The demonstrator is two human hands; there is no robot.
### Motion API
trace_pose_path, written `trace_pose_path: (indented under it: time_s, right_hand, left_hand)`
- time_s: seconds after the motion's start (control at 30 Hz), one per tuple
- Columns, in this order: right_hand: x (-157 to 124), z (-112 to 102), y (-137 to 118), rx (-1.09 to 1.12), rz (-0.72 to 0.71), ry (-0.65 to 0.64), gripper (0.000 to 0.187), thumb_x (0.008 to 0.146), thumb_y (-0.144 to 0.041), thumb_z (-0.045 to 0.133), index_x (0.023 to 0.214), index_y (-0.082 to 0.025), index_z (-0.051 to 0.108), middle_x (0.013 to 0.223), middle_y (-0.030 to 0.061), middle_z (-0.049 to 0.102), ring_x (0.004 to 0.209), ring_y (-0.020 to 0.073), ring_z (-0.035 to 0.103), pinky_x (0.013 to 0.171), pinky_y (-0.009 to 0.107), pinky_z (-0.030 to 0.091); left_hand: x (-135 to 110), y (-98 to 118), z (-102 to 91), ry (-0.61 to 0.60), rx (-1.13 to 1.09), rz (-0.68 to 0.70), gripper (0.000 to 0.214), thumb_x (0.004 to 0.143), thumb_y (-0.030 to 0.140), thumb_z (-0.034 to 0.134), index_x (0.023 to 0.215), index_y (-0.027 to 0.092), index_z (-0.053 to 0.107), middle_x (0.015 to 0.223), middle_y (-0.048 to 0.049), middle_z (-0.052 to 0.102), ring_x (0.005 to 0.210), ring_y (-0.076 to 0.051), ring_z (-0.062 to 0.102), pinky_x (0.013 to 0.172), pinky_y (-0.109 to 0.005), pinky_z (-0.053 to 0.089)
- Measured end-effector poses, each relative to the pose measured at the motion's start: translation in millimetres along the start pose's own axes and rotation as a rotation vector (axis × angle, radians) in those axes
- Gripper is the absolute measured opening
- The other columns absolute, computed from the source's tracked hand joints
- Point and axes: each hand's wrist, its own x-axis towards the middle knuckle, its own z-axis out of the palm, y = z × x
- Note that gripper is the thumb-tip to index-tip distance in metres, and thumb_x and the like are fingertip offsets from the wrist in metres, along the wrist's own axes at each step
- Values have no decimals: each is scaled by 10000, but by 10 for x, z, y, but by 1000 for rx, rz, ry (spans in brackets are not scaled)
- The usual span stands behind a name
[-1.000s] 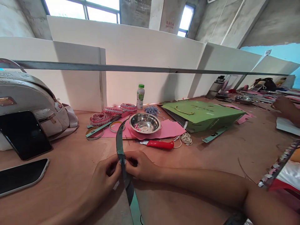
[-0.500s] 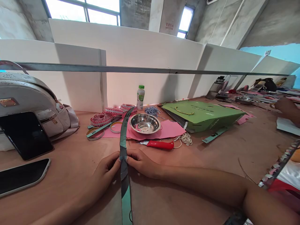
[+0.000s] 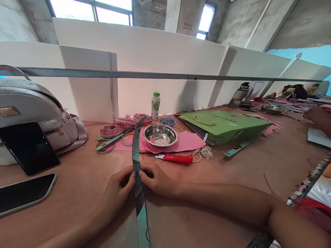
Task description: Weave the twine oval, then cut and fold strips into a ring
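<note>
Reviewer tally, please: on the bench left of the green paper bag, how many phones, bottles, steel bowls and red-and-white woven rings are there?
Smartphones: 2
Plastic bottle: 1
Steel bowl: 1
Red-and-white woven rings: 3
Total: 7

Left hand (image 3: 116, 191) and right hand (image 3: 156, 179) pinch teal strip (image 3: 137, 175) between fingertips, strip running from table edge up past hands, its top end leaning against nothing, just above pink paper (image 3: 186, 142). Steel bowl (image 3: 160, 135) sits on paper. Red-handled knife (image 3: 178, 158) lies just beyond right hand, beside cord (image 3: 206, 152). Green bag (image 3: 222, 126) lies flat to right of paper. Bottle (image 3: 155, 106) stands behind bowl. Two phones (image 3: 28, 148) and handbag (image 3: 28, 106) at left. Co-worker's hand (image 3: 319, 119) at far right.
</note>
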Motion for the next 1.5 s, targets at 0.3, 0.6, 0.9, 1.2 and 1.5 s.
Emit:
trace_pose_path:
  time_s: [0.3, 0.6, 0.9, 1.2, 1.5]
  right_hand:
    - [26, -42, -31, 78, 46, 93, 209, 965, -265, 461, 802, -182, 562, 849, 6, 550, 803, 149, 483, 757, 263, 416]
    - [1, -28, 92, 85, 53, -76, 207, 973, -283, 464, 917, -176, 633, 880, 14, 602, 866, 166, 547, 799, 282, 454]
    - [-29, -10, 50, -94, 20, -21, 196, 937, -201, 498, 963, -181, 691, 863, 18, 656, 853, 177, 580, 784, 287, 473]
    - [-26, -14, 22, -105, 20, 11, 160, 950, -227, 501, 858, -187, 626, 854, 11, 626, 813, 164, 548, 777, 280, 461]
    - [28, -56, -24, -57, 34, -19, 217, 995, -287, 479, 853, -185, 607, 884, 13, 625, 828, 162, 537, 812, 295, 450]
  left_hand:
    - [54, -23, -69, -119, -189, -23, 340, 965, 472, 501, 923, 187, 681, 792, -22, 638, 846, -210, 605, 724, -268, 487]
    - [108, 23, -137, 9, -148, -7, 281, 930, 427, 530, 838, 190, 651, 732, -2, 610, 705, -174, 564, 663, -255, 474]
    - [33, -8, -115, -81, -28, -25, 333, 966, 420, 457, 844, 175, 647, 615, 19, 559, 564, -147, 499, 553, -240, 393]
    - [-16, -13, -88, 35, 76, 36, 268, 951, 359, 472, 951, 184, 675, 798, -9, 650, 708, -167, 543, 641, -241, 418]
    - [55, -9, -124, -31, -74, -44, 366, 936, 461, 488, 694, 192, 538, 636, 17, 495, 610, -148, 457, 556, -232, 365]
